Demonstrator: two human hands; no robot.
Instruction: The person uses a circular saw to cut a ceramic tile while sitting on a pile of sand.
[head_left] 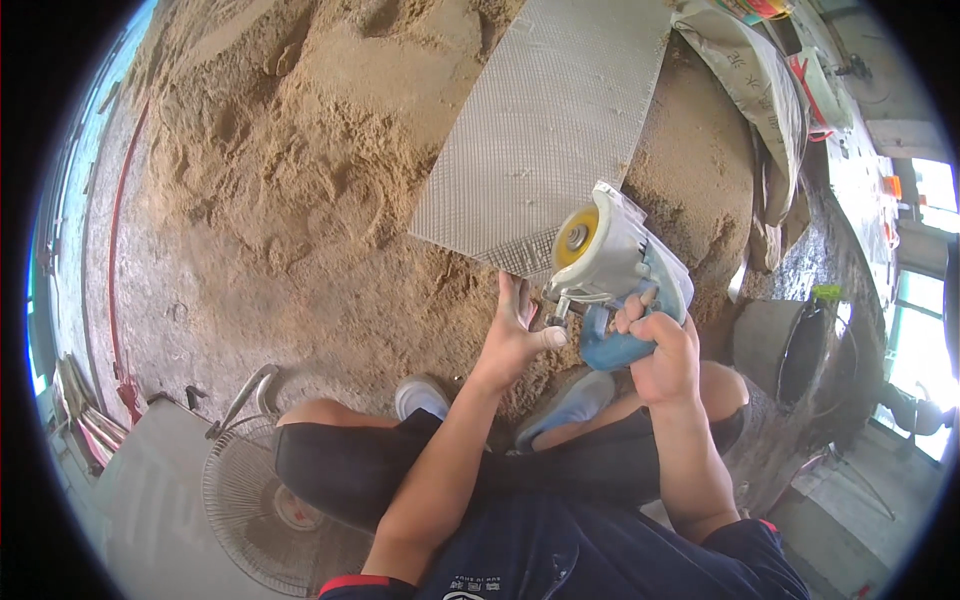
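Note:
My right hand [662,350] is wrapped round the blue handle of a handheld tile cutter [625,260]. The cutter has a whitish base and guard, and a round yellow disc on its left side. Ahead of me a large grey tile [540,130] lies on the sand, its grid-textured face up. The cutter is at the tile's near right corner; whether its blade touches the tile is hidden. My left hand [515,335] is at the tile's near edge, fingers stretched forward with their tips at the edge. Its thumb points apart, toward the cutter's front knob.
Heaped brown sand [320,130] spreads left of and behind the tile. A paper sack [750,75] slumps at the far right, with a dark bucket [785,345] nearer. By my left knee stands a round caged fan [265,500]. A red cord [120,220] runs along the left.

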